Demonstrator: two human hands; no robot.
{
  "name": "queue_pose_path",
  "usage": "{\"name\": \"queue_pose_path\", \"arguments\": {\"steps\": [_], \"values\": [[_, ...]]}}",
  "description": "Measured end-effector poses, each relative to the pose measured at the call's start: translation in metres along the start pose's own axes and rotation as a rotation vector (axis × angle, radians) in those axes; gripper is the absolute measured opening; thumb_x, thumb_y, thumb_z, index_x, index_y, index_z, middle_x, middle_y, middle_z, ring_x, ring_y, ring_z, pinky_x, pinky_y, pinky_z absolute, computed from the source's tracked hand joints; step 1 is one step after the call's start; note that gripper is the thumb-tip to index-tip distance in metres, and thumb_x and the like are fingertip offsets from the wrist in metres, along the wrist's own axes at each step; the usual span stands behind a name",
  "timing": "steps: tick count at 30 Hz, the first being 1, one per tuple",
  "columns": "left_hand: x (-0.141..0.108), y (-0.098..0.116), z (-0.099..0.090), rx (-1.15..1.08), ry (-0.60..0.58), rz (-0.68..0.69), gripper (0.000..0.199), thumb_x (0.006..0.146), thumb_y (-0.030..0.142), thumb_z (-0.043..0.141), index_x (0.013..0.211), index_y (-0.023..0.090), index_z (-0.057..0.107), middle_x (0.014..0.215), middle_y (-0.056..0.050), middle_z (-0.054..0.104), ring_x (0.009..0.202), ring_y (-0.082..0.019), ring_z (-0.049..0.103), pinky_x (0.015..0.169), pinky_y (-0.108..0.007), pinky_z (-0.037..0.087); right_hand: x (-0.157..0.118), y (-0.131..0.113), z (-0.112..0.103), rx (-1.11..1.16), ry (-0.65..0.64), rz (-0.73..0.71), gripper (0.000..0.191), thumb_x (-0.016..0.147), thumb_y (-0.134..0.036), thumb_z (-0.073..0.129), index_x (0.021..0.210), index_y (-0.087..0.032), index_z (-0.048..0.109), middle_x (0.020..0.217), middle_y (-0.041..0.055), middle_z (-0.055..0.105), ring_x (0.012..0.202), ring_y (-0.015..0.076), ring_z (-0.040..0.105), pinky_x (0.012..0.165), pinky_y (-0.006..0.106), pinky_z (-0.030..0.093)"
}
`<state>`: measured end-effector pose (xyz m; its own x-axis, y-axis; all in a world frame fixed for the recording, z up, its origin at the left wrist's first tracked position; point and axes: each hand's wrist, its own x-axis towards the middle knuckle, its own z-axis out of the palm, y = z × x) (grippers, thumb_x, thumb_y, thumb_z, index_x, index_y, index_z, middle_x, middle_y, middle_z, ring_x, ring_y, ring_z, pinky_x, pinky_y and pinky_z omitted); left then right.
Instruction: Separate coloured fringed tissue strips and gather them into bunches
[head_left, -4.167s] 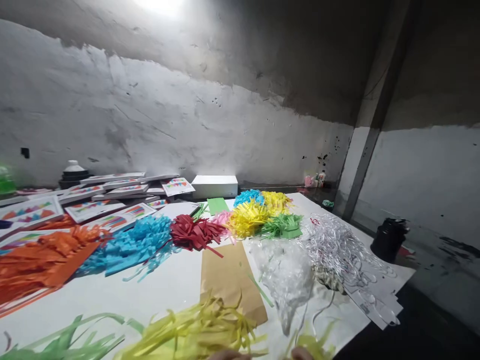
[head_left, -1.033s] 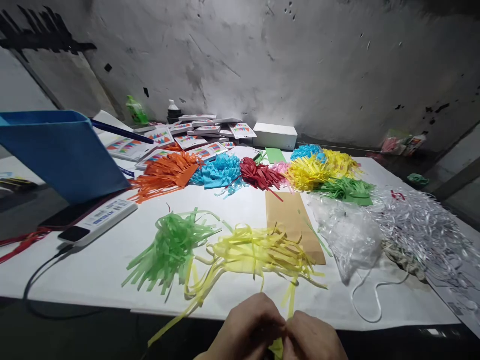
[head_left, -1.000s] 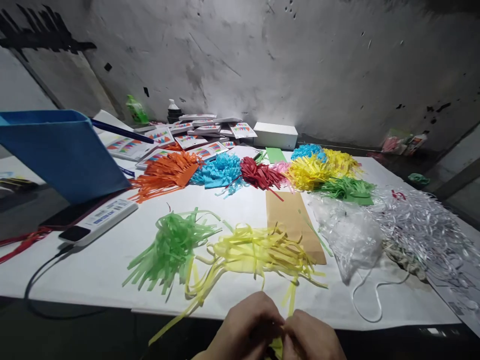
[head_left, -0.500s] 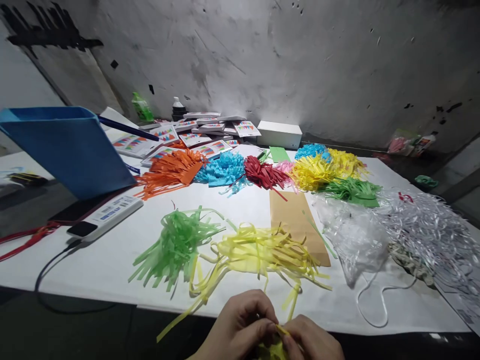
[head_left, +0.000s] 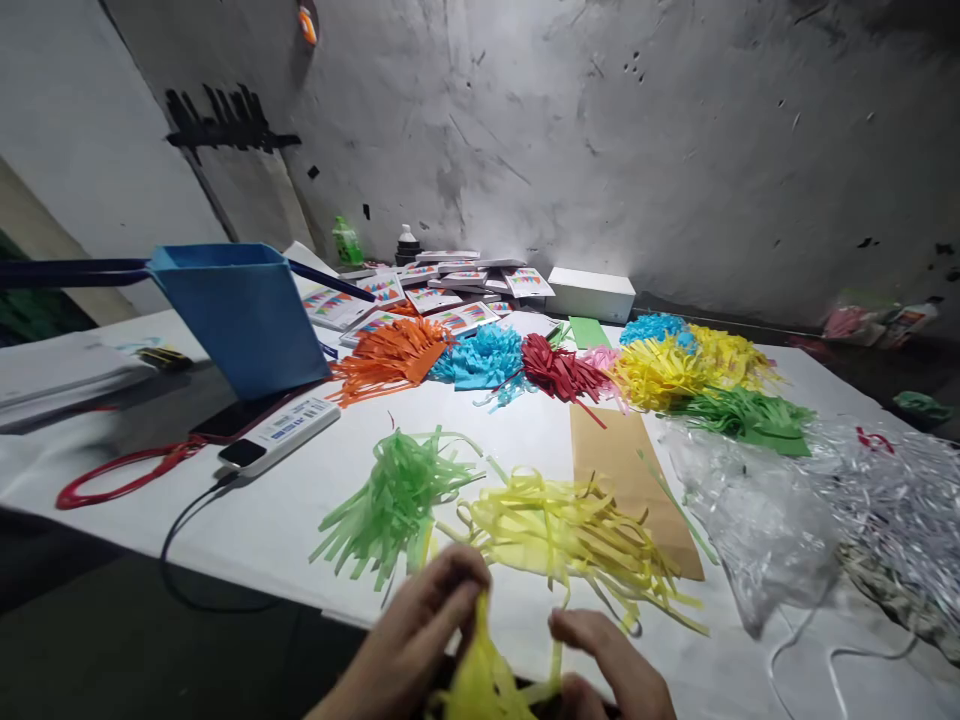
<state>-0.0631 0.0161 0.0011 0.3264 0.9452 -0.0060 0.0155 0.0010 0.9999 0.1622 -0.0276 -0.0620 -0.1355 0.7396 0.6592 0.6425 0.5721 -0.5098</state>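
Yellow paper (head_left: 484, 675) is cut off below.

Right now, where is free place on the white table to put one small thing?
Bare: between the white device and light green bundle, and between the red bundle and pale yellow strips. Crowded: right side, clear plastic and silvery strands.

Left hand (head_left: 424, 625) pinches, fingers curled; right hand (head_left: 619, 665) opens, index finger extended.

A scuffed gray wall (head_left: 540, 150) rises before me at twelve o'clock, black marks (head_left: 232, 125) at ten. A white-covered table (head_left: 277, 540) stands below.
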Motion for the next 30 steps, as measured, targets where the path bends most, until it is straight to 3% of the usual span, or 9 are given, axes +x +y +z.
{"name": "queue_pose_path", "arguments": {"steps": [3,6,8,11,16,18,22,27,30], "values": [[0.029,0.025,-0.061,0.358,0.290,0.169,0.025,0.091,0.045,0.057,0.095,0.020,0.062,0.072,0.002,0.058,0.057,-0.013,0.051,0.054,-0.023,0.044,0.022,0.002,0.009,-0.129,-0.096,-0.134,0.031,0.101,-0.023,0.044,0.128,-0.018,0.058,0.118,0.0097,0.072,0.110,0.0185,0.069,0.095,0.026,0.056],[0.071,0.056,-0.116,0.805,0.383,0.338,0.023,0.092,0.034,0.048,0.097,0.017,0.063,0.075,0.000,0.064,0.062,-0.016,0.058,0.061,-0.027,0.048,0.034,0.010,0.033,-0.269,-0.116,-0.233,0.032,0.095,-0.011,0.045,0.121,-0.015,0.064,0.119,0.0098,0.072,0.111,0.0214,0.068,0.104,0.036,0.053],[0.095,0.071,-0.131,1.014,0.400,0.431,0.024,0.092,0.026,0.044,0.098,0.014,0.064,0.088,-0.006,0.066,0.080,-0.022,0.062,0.076,-0.035,0.050,0.032,0.016,0.051,-0.309,-0.035,-0.224,0.029,0.095,-0.011,0.046,0.112,-0.016,0.068,0.112,0.0072,0.075,0.109,0.0219,0.069,0.112,0.041,0.045],[0.106,0.070,-0.106,1.093,0.331,0.533,0.023,0.094,0.018,0.043,0.097,0.011,0.065,0.101,-0.012,0.066,0.097,-0.026,0.059,0.089,-0.041,0.046,0.023,0.025,0.065,-0.309,0.104,-0.209,0.032,0.097,-0.014,0.040,0.105,-0.015,0.071,0.108,0.0060,0.076,0.109,0.0199,0.069,0.122,0.040,0.029],[0.065,0.016,0.002,1.095,-0.376,0.711,0.017,0.092,0.010,0.055,0.085,0.022,0.065,0.083,0.003,0.068,0.072,-0.013,0.060,0.070,-0.019,0.047,0.004,0.040,0.044,-0.410,0.015,-0.411,0.032,0.093,-0.010,0.043,0.110,-0.012,0.070,0.111,0.0071,0.076,0.114,0.0196,0.068,0.125,0.039,0.021],[0.053,-0.006,0.030,1.136,-0.443,0.651,0.007,0.095,0.018,0.057,0.093,0.021,0.063,0.092,-0.001,0.068,0.083,-0.016,0.060,0.084,-0.026,0.048,-0.003,0.045,0.033,-0.412,0.028,-0.451,0.032,0.092,-0.008,0.042,0.107,-0.011,0.070,0.107,0.0077,0.077,0.113,0.0197,0.068,0.124,0.040,0.024],[0.068,-0.028,0.031,1.225,-0.332,0.531,0.018,0.094,0.035,0.061,0.106,0.022,0.062,0.114,-0.006,0.068,0.112,-0.027,0.058,0.110,-0.051,0.034,-0.017,0.054,0.020,-0.470,0.029,-0.511,0.024,0.094,-0.014,0.050,0.105,-0.013,0.071,0.104,0.0056,0.078,0.106,0.0190,0.072,0.124,0.042,0.024],[0.101,-0.023,-0.006,1.467,0.131,0.249,0.025,0.092,0.017,0.057,0.117,0.014,0.064,0.136,-0.020,0.059,0.129,-0.040,0.050,0.102,-0.061,0.037,-0.022,0.056,0.017,-0.545,0.045,-0.556,0.025,0.096,-0.017,0.049,0.105,-0.021,0.072,0.102,0.0022,0.079,0.099,0.0163,0.074,0.115,0.038,0.041],[0.088,-0.019,-0.007,1.381,0.121,0.391,0.028,0.091,0.020,0.060,0.119,0.016,0.063,0.136,-0.018,0.059,0.127,-0.039,0.051,0.102,-0.058,0.039,-0.023,0.049,0.021,-0.505,0.092,-0.494,0.023,0.097,-0.019,0.049,0.102,-0.020,0.072,0.097,0.0019,0.079,0.095,0.0155,0.075,0.116,0.036,0.040]]}}
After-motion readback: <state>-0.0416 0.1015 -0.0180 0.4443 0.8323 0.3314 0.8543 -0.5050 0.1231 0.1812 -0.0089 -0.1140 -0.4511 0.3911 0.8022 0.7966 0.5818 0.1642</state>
